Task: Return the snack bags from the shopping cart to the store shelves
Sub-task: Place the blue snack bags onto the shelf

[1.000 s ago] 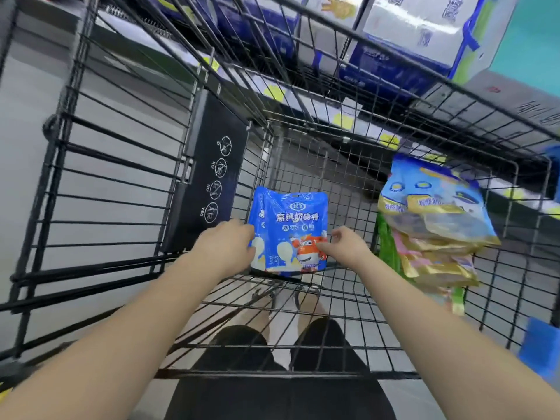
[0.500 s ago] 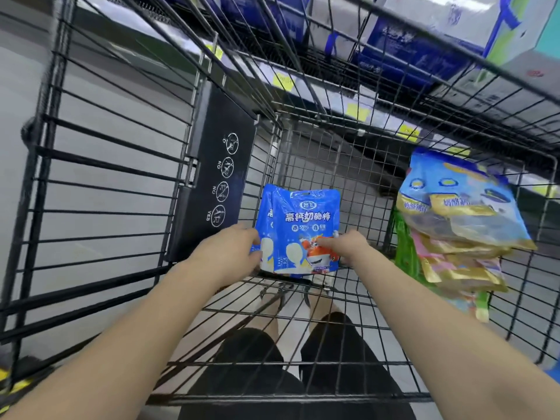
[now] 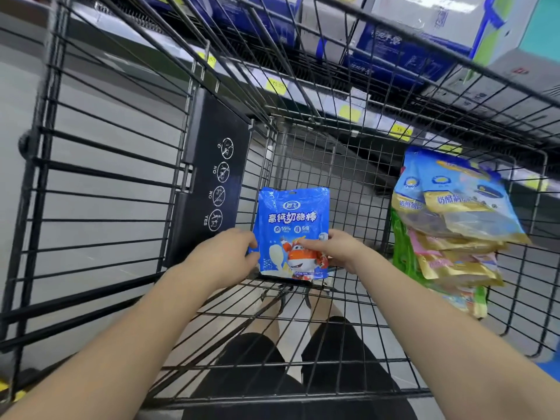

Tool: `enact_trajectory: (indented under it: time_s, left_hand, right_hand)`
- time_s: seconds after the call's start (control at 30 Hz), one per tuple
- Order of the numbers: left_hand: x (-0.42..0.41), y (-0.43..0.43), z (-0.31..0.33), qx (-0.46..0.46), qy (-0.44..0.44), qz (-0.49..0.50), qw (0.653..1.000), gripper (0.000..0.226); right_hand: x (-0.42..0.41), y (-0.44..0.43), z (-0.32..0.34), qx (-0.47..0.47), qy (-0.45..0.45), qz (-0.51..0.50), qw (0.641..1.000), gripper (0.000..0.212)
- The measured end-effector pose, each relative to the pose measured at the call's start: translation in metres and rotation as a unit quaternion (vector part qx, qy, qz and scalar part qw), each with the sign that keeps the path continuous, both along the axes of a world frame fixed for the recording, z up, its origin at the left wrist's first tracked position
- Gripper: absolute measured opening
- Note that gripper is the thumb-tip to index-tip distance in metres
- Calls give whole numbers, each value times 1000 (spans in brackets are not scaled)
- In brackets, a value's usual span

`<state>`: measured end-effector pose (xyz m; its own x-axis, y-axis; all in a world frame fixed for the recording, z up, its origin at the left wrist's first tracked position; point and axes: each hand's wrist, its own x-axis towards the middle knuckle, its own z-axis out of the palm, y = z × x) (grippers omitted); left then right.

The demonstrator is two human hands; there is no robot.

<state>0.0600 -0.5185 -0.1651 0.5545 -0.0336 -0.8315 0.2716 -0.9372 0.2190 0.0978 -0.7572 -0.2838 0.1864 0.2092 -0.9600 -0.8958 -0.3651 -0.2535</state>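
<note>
I hold the blue snack bag (image 3: 293,234) upright inside the shopping cart (image 3: 303,353), low against its far end wall: my left hand (image 3: 225,256) curls round the bag's left edge, and my right hand (image 3: 339,250) pinches its right side, thumb on the printed front. Against the cart's right wall a stack of other snack bags (image 3: 451,225) leans, blue and gold ones on top. Beyond the cart's far rim runs a store shelf (image 3: 348,107) with yellow price tags (image 3: 350,113) and boxes (image 3: 424,34) above.
</note>
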Motion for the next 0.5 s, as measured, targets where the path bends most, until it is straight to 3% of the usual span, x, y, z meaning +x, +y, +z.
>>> enact_trajectory:
  time_s: [0.17, 0.33, 0.5]
  left_hand:
    - [-3, -4, -5, -6, 13, -1, 1000, 27]
    - [-7, -11, -18, 1, 31, -15, 999, 26]
    - [-10, -20, -37, 1, 45, 5, 999, 33]
  right_hand:
    - [-5, -4, 2, 3, -21, -23, 999, 39]
    - [-9, -28, 8, -24, -70, -41, 996, 15]
    - [-9, -65, 16, -21, -106, -41, 993, 20]
